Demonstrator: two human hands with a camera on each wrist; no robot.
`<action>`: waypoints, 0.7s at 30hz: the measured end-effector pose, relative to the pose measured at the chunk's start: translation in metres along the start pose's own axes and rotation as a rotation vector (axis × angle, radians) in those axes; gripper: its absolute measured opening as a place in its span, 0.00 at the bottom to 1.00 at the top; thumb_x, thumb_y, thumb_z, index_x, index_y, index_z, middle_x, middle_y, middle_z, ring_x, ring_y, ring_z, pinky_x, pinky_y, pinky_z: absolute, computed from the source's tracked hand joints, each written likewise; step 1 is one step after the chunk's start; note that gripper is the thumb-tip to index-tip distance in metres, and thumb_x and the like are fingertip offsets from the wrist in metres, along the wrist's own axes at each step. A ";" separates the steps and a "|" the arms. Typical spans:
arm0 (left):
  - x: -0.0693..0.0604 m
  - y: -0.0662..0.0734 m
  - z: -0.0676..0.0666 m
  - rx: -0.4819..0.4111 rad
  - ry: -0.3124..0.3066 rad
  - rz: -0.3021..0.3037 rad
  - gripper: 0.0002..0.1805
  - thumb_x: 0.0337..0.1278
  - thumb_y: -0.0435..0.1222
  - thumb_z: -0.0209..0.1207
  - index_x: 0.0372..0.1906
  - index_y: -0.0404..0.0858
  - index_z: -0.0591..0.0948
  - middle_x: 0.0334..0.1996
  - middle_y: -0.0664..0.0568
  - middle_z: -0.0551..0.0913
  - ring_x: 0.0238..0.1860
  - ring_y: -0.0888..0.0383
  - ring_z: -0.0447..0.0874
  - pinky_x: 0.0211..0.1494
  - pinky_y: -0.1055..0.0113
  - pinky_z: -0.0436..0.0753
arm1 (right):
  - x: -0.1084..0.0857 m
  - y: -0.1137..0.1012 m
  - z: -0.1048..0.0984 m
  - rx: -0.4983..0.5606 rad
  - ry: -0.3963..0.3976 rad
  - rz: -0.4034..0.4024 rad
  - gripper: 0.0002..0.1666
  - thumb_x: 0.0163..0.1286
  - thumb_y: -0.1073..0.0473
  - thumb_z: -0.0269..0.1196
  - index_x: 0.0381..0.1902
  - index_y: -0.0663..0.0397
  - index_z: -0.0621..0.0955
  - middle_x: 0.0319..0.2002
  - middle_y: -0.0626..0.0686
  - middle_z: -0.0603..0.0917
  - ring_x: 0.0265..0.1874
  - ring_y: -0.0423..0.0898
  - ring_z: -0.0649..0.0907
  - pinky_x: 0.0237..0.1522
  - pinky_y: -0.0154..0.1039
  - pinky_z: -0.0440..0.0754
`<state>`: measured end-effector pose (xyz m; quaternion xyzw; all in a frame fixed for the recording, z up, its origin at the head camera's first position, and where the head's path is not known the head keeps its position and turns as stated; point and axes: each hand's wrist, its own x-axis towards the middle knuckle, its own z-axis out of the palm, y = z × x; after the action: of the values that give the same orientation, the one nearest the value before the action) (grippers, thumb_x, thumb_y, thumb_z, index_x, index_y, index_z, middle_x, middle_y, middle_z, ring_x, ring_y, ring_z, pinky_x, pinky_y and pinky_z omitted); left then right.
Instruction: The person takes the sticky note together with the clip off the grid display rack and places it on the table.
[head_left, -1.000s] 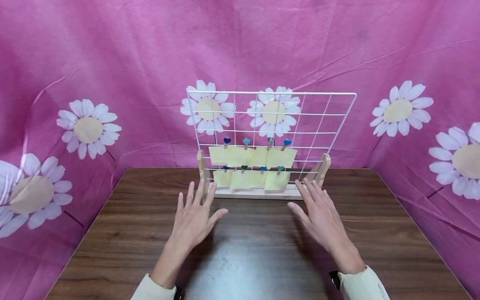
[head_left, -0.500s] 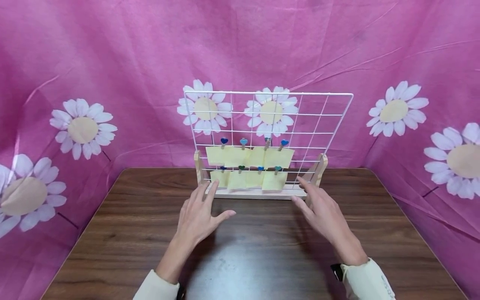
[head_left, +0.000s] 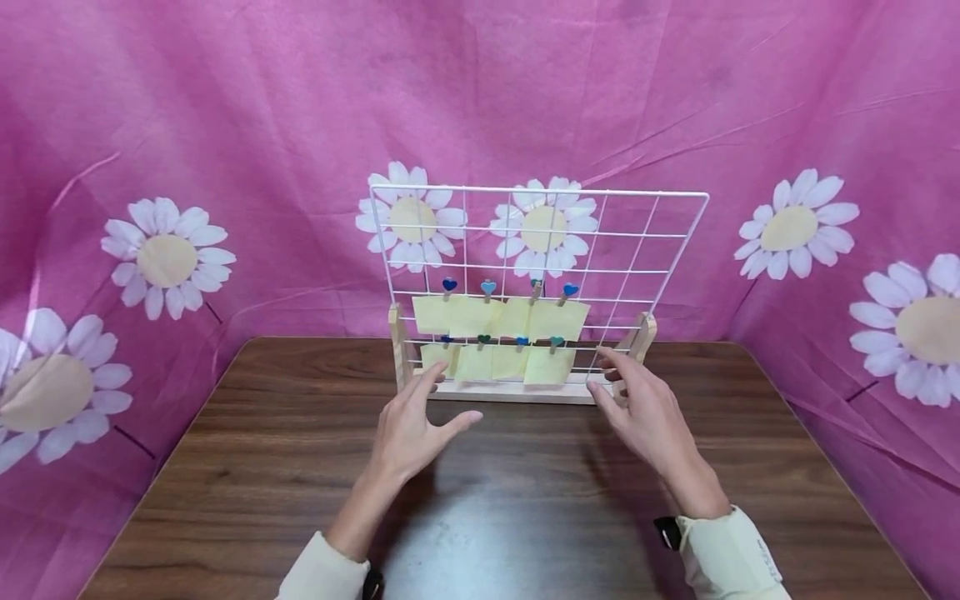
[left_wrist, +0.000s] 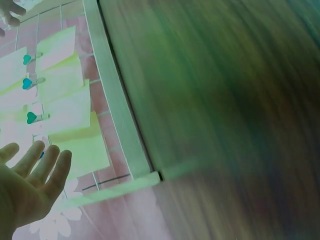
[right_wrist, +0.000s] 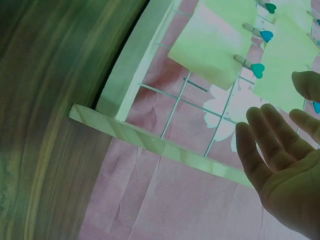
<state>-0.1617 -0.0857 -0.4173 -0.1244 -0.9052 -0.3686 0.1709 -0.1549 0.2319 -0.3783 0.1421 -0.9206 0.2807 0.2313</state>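
Observation:
A white wire grid point(head_left: 633, 235) stands upright in a pale wooden base point(head_left: 517, 393) at the table's far side. Two rows of yellow paper notes point(head_left: 551, 367) hang on its lower half, held by small clothespins with blue and green hearts point(head_left: 488, 287). My left hand point(head_left: 412, 429) hovers before the grid's lower left, palm inward, thumb spread, holding nothing. Near the lower right, my right hand point(head_left: 648, 412) has its fingers loosely bent and its thumb apart, also holding nothing. Both wrist views show the palms and relaxed fingers beside the notes; neither hand is seen gripping anything.
The brown wooden table point(head_left: 247, 467) runs beneath both hands. A pink cloth point(head_left: 300, 100) printed with white daisies surrounds the table's back and sides. Wooden uprights point(head_left: 642, 335) brace the grid at each end.
Both hands have turned from palms down, fingers spread, to palms facing inward. The left hand has shifted right and its fingers have drawn together. The grid and notes keep their arrangement.

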 end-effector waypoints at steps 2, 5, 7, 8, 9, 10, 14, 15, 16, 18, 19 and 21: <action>0.001 0.002 0.003 -0.054 0.002 -0.013 0.47 0.45 0.63 0.72 0.70 0.46 0.74 0.54 0.51 0.84 0.55 0.48 0.83 0.56 0.45 0.80 | 0.003 0.000 0.000 0.009 0.010 -0.004 0.28 0.69 0.61 0.68 0.65 0.60 0.76 0.43 0.60 0.86 0.36 0.55 0.86 0.39 0.55 0.84; 0.005 0.005 0.006 -0.106 -0.004 -0.023 0.45 0.46 0.60 0.74 0.69 0.44 0.75 0.52 0.51 0.85 0.53 0.50 0.83 0.55 0.47 0.80 | 0.008 0.000 -0.001 0.020 0.034 -0.017 0.27 0.66 0.64 0.69 0.63 0.62 0.77 0.40 0.59 0.87 0.35 0.54 0.86 0.37 0.52 0.85; 0.007 0.007 0.009 -0.137 -0.010 -0.027 0.44 0.46 0.58 0.74 0.68 0.43 0.76 0.51 0.50 0.85 0.51 0.51 0.84 0.54 0.49 0.81 | 0.013 0.000 -0.001 0.033 0.049 -0.028 0.27 0.65 0.66 0.69 0.62 0.62 0.78 0.38 0.57 0.87 0.36 0.52 0.86 0.36 0.50 0.85; 0.008 0.008 0.010 -0.157 -0.011 -0.031 0.43 0.47 0.57 0.75 0.68 0.43 0.76 0.50 0.50 0.85 0.50 0.51 0.84 0.53 0.49 0.81 | 0.015 0.000 -0.001 0.041 0.055 -0.030 0.26 0.65 0.67 0.69 0.61 0.62 0.78 0.38 0.57 0.87 0.36 0.52 0.86 0.36 0.50 0.86; 0.010 0.009 0.011 -0.177 -0.013 -0.034 0.42 0.48 0.57 0.74 0.67 0.43 0.77 0.49 0.49 0.85 0.50 0.51 0.84 0.52 0.49 0.82 | 0.017 -0.001 -0.002 0.048 0.061 -0.034 0.26 0.65 0.67 0.69 0.61 0.62 0.78 0.37 0.57 0.87 0.36 0.52 0.87 0.36 0.50 0.86; 0.011 0.010 0.012 -0.202 -0.016 -0.037 0.42 0.48 0.56 0.74 0.67 0.42 0.77 0.49 0.49 0.85 0.49 0.51 0.85 0.51 0.50 0.83 | 0.019 -0.001 -0.002 0.056 0.063 -0.035 0.26 0.65 0.67 0.69 0.61 0.62 0.79 0.37 0.57 0.87 0.36 0.52 0.87 0.35 0.50 0.86; 0.016 0.015 0.015 -0.324 -0.034 -0.059 0.38 0.51 0.52 0.74 0.66 0.42 0.77 0.48 0.48 0.86 0.47 0.50 0.87 0.46 0.51 0.87 | 0.026 -0.003 -0.003 0.074 0.069 -0.028 0.25 0.66 0.67 0.69 0.60 0.61 0.79 0.37 0.57 0.87 0.35 0.51 0.87 0.35 0.49 0.87; 0.018 0.017 0.016 -0.346 -0.041 -0.062 0.38 0.51 0.51 0.74 0.66 0.41 0.77 0.48 0.47 0.86 0.47 0.49 0.87 0.45 0.51 0.87 | 0.027 -0.004 -0.003 0.076 0.068 -0.026 0.25 0.66 0.66 0.69 0.60 0.61 0.79 0.38 0.57 0.87 0.34 0.51 0.87 0.35 0.48 0.87; 0.019 0.018 0.017 -0.367 -0.047 -0.066 0.37 0.52 0.50 0.74 0.66 0.41 0.77 0.48 0.46 0.86 0.47 0.48 0.87 0.45 0.51 0.87 | 0.029 -0.005 -0.003 0.080 0.066 -0.024 0.25 0.66 0.66 0.69 0.61 0.61 0.79 0.38 0.58 0.87 0.34 0.51 0.87 0.35 0.48 0.87; 0.021 0.020 0.019 -0.403 -0.059 -0.066 0.36 0.53 0.48 0.73 0.66 0.39 0.77 0.48 0.44 0.86 0.47 0.47 0.88 0.46 0.51 0.87 | 0.031 -0.007 -0.004 0.083 0.057 -0.015 0.26 0.66 0.65 0.69 0.61 0.60 0.79 0.40 0.59 0.87 0.33 0.51 0.87 0.35 0.49 0.86; 0.022 0.021 0.020 -0.415 -0.062 -0.065 0.35 0.54 0.46 0.73 0.65 0.39 0.77 0.48 0.43 0.86 0.47 0.46 0.88 0.46 0.50 0.87 | 0.032 -0.008 -0.004 0.088 0.051 -0.010 0.26 0.67 0.65 0.69 0.62 0.60 0.78 0.40 0.59 0.87 0.34 0.51 0.87 0.35 0.49 0.87; 0.024 0.022 0.021 -0.430 -0.068 -0.062 0.34 0.55 0.45 0.73 0.65 0.38 0.77 0.49 0.42 0.87 0.47 0.44 0.88 0.47 0.50 0.87 | 0.034 -0.009 -0.003 0.093 0.039 -0.005 0.26 0.68 0.64 0.69 0.63 0.60 0.78 0.40 0.59 0.86 0.34 0.51 0.86 0.36 0.48 0.86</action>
<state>-0.1802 -0.0525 -0.4080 -0.1426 -0.8144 -0.5539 0.0982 -0.1796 0.2219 -0.3545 0.1494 -0.9016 0.3252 0.2429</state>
